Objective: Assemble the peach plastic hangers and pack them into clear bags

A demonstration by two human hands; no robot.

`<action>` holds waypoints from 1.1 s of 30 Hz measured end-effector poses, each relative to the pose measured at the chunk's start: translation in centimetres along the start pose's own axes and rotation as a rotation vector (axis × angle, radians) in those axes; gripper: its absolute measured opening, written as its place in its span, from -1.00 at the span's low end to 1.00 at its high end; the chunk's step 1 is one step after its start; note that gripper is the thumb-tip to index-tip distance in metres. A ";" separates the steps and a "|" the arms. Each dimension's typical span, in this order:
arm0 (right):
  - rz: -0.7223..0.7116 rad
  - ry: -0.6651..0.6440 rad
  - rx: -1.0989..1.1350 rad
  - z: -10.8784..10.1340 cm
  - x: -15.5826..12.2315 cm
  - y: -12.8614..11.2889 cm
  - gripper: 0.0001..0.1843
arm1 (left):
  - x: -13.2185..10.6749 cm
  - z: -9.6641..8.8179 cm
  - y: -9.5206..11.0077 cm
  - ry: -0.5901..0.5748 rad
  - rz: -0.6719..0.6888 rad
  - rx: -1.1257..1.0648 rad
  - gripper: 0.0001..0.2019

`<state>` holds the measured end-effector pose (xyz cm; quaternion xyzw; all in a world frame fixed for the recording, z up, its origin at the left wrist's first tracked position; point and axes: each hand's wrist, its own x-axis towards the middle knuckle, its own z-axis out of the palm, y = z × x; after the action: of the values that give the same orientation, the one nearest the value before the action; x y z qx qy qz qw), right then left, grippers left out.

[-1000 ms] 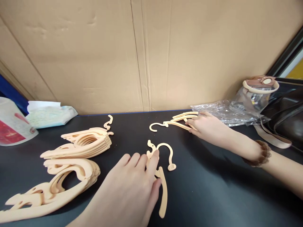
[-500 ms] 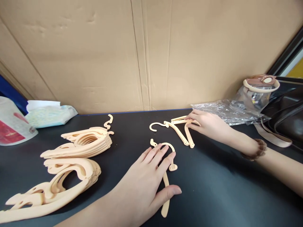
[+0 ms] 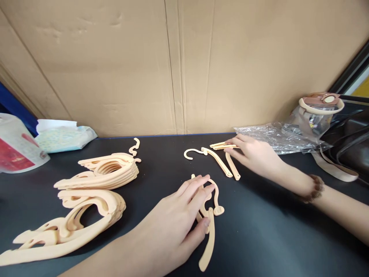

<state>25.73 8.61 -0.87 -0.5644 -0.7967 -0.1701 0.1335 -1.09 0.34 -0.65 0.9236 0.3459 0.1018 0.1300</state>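
My left hand (image 3: 178, 219) lies on a loose peach plastic hanger piece (image 3: 210, 238) near the table's front middle, fingers curled over its hook and thumb against its long arm. My right hand (image 3: 253, 156) reaches to the back right, fingers spread flat on a folding peach hanger (image 3: 215, 157) whose hook points left and whose arms splay toward me. A brown bead bracelet (image 3: 313, 188) circles my right wrist.
Two piles of finished peach hangers (image 3: 95, 184) sit at the left on the black table (image 3: 259, 231). A cardboard wall stands behind. Clear plastic wrap (image 3: 276, 136), a lidded bottle (image 3: 315, 109) and a dark bag (image 3: 350, 138) lie far right; packets (image 3: 57, 134) far left.
My left hand has slid the loose piece right and toward me and curled onto it. My right hand has spread the far hanger's arms apart.
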 end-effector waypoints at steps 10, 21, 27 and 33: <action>-0.130 -0.150 -0.187 -3.0 -3.3 -4.8 -0.74 | 0.2 0.0 -0.6 0.078 -0.045 0.031 -0.54; -0.369 0.049 0.103 -4.2 -4.7 -6.7 -0.73 | 0.6 0.1 -1.4 0.081 -0.216 -0.059 -0.49; -0.520 -0.038 0.389 -4.2 -4.6 -7.0 -0.79 | 0.5 0.0 -1.5 0.126 -0.164 -0.111 -0.56; -0.567 -0.039 0.396 -4.4 -4.3 -7.1 -0.77 | 0.5 -0.4 -1.5 0.175 -0.195 -0.179 -0.63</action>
<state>20.56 0.88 0.52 -0.2868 -0.9418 -0.0317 0.1724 -1.76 1.83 -0.73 0.8579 0.4335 0.1991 0.1907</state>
